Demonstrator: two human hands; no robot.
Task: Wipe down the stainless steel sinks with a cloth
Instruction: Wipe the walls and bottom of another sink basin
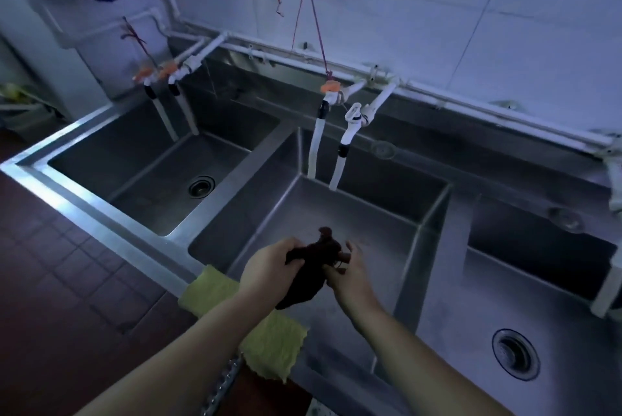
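A dark maroon cloth (311,267) is bunched up above the middle sink (370,223). My left hand (269,267) grips its left side and my right hand (350,276) holds its right side, fingers curled round the fabric. Part of the cloth hangs down between my wrists. The left sink (151,186) has a round drain (201,186). The right sink (555,297) has its own drain (515,354). All three basins are stainless steel and set in one long unit.
A yellow cloth (269,338) lies draped over the front rim of the middle sink, under my left forearm. White taps with hoses (346,139) hang over the middle sink; another pair (168,102) hangs over the left sink. Red tiled floor lies to the left.
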